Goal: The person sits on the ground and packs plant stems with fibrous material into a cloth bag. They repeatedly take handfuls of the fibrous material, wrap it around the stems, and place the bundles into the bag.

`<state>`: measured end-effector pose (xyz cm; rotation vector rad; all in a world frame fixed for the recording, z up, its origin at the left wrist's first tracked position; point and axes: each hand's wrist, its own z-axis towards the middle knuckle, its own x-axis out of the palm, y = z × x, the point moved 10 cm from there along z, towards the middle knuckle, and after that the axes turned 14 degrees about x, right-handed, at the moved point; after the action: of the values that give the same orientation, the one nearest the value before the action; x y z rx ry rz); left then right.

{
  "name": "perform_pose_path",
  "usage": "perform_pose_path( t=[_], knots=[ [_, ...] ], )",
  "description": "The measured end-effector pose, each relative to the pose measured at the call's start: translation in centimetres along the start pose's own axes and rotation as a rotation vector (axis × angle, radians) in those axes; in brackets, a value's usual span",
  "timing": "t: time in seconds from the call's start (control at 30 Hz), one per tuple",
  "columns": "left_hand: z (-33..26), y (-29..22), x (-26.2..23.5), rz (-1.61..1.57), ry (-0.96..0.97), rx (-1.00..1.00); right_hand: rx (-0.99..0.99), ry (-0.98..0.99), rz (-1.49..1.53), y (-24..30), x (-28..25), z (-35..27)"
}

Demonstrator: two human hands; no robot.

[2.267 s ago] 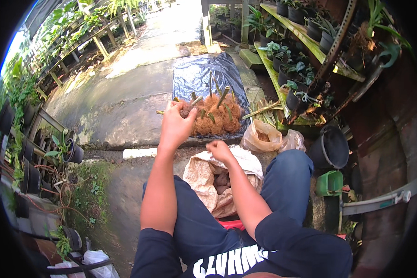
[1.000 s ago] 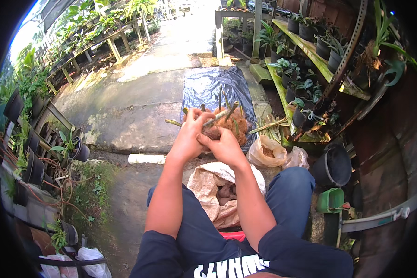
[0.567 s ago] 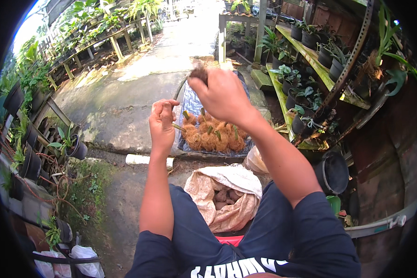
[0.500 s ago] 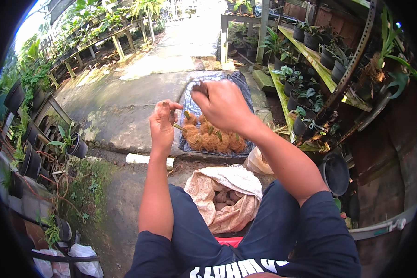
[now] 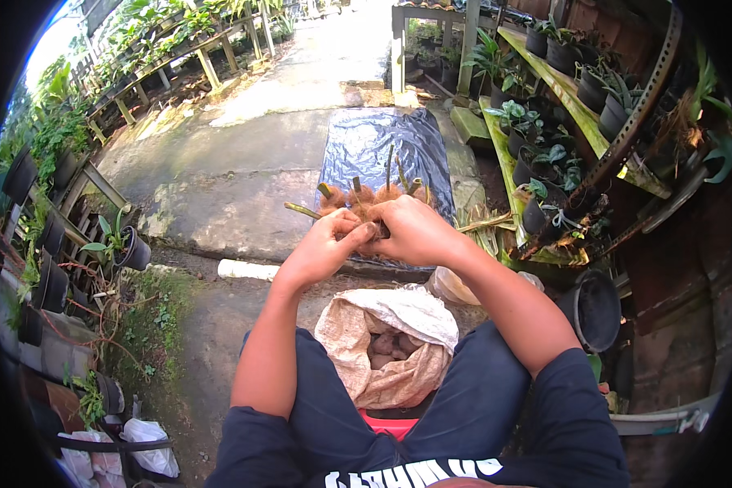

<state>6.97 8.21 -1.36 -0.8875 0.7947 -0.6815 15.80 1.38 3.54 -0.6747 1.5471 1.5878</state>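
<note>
My left hand (image 5: pixel 324 244) and my right hand (image 5: pixel 413 229) meet in front of me, both closed on a brown fibrous husk piece (image 5: pixel 372 230) pinched between the fingertips. Behind the hands a pile of orange-brown husk clumps with green stalks (image 5: pixel 358 195) lies on a dark plastic sheet (image 5: pixel 382 142) spread on the concrete. Between my knees stands an open beige sack (image 5: pixel 390 342) holding more brown lumps.
Potted plants on wooden shelves (image 5: pixel 561 89) line the right side. An empty black pot (image 5: pixel 598 309) stands by my right knee. More pots on a rack (image 5: pixel 49 244) fill the left. A white pipe piece (image 5: pixel 248 270) lies on the ground. White bags (image 5: pixel 150 435) sit lower left.
My right hand, raised over the plastic sheet a moment ago, has come back down to meet my left hand, and both now grip a husk piece.
</note>
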Motion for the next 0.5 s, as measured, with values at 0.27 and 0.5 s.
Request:
perform_pose_path(
  t=[0.27, 0.5],
  knots=[
    [-0.3, -0.1, 0.4, 0.059, 0.024, -0.063, -0.012, 0.082, -0.147, 0.3, 1.0, -0.4],
    [0.3, -2.8, -0.6, 0.427, -0.040, 0.141, 0.056, -0.030, -0.236, -1.3, 2.0, 0.4]
  ],
)
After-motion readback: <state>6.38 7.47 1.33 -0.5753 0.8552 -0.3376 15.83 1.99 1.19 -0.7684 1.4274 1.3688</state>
